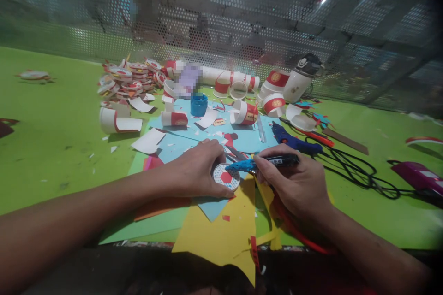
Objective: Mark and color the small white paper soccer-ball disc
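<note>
My left hand (199, 168) is closed on a small round paper disc (226, 177) with a red centre, pressing it onto coloured paper sheets (221, 235) near the table's front edge. My right hand (294, 184) grips a black marker (280, 161) lying across its fingers, together with a small blue paper cutout (240, 165) whose tip reaches over the disc. Scissors (237, 152) lie just behind the disc.
Cut red-and-white paper cups (244, 113) and a heap of discs (126, 80) cover the back of the green table (51, 147). A blue jar (199, 104), a blue glue gun (294, 140) with black cable (360, 173), a white bottle (301, 80), and a purple device (418, 176) lie around. Mesh fencing stands behind.
</note>
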Available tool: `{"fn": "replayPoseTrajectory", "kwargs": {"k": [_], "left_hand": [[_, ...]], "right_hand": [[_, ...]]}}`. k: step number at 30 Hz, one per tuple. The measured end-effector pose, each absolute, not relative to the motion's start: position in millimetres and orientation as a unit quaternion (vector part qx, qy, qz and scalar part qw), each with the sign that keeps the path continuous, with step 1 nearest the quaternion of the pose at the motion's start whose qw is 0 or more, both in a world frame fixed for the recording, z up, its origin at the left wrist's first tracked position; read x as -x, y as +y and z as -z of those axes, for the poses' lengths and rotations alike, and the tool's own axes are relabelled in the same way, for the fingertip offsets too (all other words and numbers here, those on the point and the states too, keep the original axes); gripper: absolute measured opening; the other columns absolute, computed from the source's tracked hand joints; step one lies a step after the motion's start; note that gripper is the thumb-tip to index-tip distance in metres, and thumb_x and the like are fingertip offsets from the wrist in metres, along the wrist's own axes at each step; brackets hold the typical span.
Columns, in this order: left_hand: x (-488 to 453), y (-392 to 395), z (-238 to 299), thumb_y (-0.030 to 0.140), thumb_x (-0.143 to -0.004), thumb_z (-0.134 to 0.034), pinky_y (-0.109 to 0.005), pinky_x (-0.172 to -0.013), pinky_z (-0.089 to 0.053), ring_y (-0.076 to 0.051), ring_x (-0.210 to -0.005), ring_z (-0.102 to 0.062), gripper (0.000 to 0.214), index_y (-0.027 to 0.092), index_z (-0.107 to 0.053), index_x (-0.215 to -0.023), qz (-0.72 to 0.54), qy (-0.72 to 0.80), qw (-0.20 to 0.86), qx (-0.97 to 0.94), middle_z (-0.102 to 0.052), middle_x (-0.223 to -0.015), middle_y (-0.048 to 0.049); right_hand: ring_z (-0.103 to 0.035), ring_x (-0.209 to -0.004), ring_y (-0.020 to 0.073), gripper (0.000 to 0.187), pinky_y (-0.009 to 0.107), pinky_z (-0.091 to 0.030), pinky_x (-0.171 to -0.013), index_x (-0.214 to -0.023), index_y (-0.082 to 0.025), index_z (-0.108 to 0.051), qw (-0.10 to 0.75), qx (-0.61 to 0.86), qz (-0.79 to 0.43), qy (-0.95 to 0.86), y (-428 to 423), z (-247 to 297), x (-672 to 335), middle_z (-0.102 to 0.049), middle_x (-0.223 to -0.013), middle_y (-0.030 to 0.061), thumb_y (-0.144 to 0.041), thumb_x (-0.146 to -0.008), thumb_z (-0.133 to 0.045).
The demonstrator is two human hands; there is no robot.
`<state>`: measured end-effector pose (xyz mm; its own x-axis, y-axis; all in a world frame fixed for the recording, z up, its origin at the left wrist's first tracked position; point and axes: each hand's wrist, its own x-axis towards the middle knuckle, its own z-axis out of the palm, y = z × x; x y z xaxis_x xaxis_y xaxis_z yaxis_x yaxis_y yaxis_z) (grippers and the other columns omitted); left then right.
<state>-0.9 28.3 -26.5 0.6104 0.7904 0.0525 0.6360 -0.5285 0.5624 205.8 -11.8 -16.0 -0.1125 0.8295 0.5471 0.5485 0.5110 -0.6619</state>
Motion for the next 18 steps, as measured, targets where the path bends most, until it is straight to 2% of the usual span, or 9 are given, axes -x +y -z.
{"fn": "replayPoseTrajectory", "kwargs": {"k": [10,18], "left_hand": [[1.2,30.2,30.9,0.052,-0.064,-0.077,-0.034,-0.071,-0.041,-0.022,-0.084,-0.047,0.047,0.020,-0.050,-0.086,-0.166,0.406,0.246,-0.864,-0.053,-0.094,-0.0038],[0.0,29.7,28.4,0.049,-0.062,-0.078,-0.032,-0.068,-0.040,-0.021,-0.082,-0.047,0.045,0.020,-0.051,-0.083,-0.163,0.411,0.244,-0.863,-0.052,-0.089,-0.0026]], "right_hand": [[-0.048,-0.040,0.0085,0.021,0.022,-0.039,-0.041,-0.071,-0.018,-0.061,0.490,0.484,-0.208,-0.695,-10.6,18.2,-203.9,-0.055,-0.048,-0.0053,-0.033,-0.084,-0.069],[-0.050,-0.042,0.0089,0.020,0.023,-0.038,-0.043,-0.069,-0.018,-0.062,0.476,0.481,-0.177,-0.715,-12.0,19.1,-203.7,-0.058,-0.048,-0.0040,-0.030,-0.081,-0.071]]}}
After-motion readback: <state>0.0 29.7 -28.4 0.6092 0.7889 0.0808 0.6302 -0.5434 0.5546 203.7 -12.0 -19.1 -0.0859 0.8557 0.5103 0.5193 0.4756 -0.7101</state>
